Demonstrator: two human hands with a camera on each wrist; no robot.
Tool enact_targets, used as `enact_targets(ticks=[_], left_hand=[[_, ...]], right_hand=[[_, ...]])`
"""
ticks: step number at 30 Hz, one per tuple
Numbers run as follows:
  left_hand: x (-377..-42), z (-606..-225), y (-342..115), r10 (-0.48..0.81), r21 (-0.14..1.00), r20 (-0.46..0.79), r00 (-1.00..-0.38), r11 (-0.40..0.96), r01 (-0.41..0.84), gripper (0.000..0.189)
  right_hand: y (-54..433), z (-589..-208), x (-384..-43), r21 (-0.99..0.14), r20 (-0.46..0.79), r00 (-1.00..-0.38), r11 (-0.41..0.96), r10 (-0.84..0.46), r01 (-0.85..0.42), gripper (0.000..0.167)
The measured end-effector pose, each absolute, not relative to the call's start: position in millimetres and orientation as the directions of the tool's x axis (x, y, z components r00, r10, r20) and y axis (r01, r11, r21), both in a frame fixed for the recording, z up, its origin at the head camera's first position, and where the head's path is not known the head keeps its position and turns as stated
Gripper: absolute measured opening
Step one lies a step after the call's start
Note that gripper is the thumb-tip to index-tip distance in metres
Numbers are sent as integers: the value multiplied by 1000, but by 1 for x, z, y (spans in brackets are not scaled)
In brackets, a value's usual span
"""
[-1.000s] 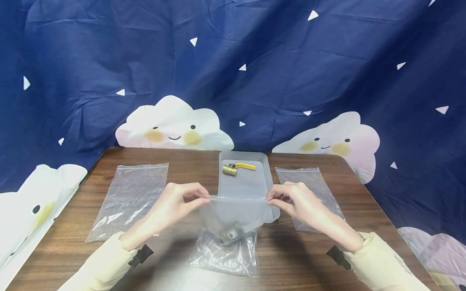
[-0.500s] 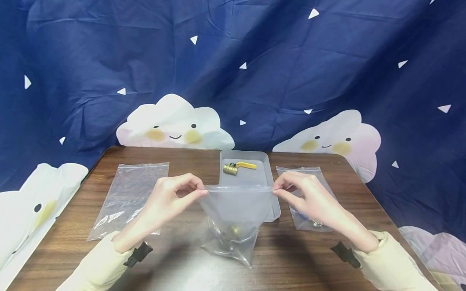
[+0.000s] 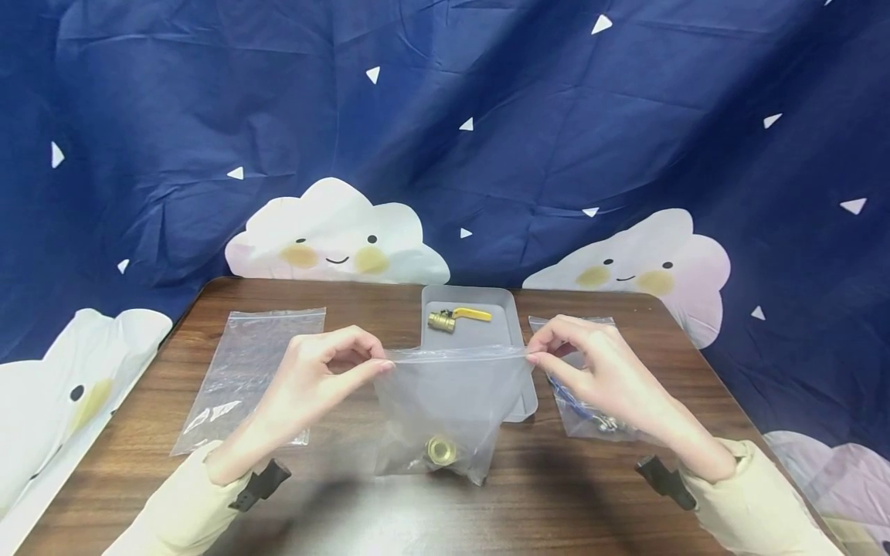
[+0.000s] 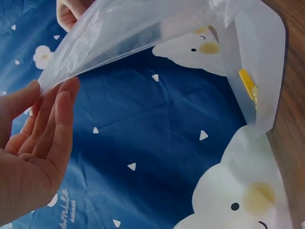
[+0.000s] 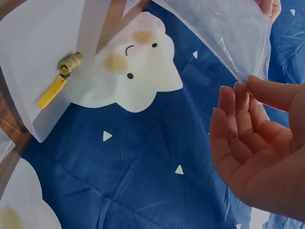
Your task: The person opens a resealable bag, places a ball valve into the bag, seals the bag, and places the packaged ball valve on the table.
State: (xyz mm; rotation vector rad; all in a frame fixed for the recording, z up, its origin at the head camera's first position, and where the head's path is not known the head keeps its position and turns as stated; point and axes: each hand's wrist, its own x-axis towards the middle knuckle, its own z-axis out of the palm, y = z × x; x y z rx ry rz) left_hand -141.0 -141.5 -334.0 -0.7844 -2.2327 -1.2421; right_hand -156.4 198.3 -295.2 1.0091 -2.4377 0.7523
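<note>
My left hand (image 3: 327, 378) pinches the upper left corner of a clear zip bag (image 3: 445, 394), and my right hand (image 3: 591, 367) pinches its upper right corner. Between them the bag's top edge is drawn straight, and the bag hangs down in front of a tray. A brass fitting (image 3: 441, 450) with a round opening lies at the bag's bottom. In the left wrist view, thumb and fingertips hold the bag's edge (image 4: 114, 43). The right wrist view has the other corner of the bag (image 5: 233, 38) between thumb and fingertips.
Behind the bag, a pale plastic tray (image 3: 480, 336) holds a brass ball valve (image 3: 442, 320) with a yellow lever. A flat clear zip bag (image 3: 260, 363) lies at left. Partly under my right hand, another bag (image 3: 577, 421) contains blue and metal items.
Both hands have risen and spread slightly apart, lifting the bag and pulling its top taut. The brass fitting in it now shows more clearly.
</note>
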Motion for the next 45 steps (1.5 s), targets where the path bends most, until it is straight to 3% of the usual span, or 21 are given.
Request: enact_targets(ticks=[7,13,21,26,33,45], left_hand=[[-146,-335,-146,233,700,517,-823,439,564,5],[-149,-335,-147,219,736,493,-842,411,538,4],[-150,-338,-143,210,701,561,-801,393,595,8],[-154,-341,-136,217,690,596,-773,353,632,11],[-155,-342,-126,215,685,583,-783,387,617,9],[-157,-343,-123,203,665,627,-752,363,653,7]], right_hand=[[198,-297,-160,-361,554,-694,618,-460,-699,17],[196,-303,-165,-424,593,-700,584,-398,-692,17],[194,-307,-166,-384,632,-659,574,-406,-723,19],[191,-309,-167,-427,596,-694,573,-405,-700,17],[185,-314,-167,-516,543,-750,555,-378,-653,12],[177,-316,-169,-475,582,-726,571,-367,-669,11]])
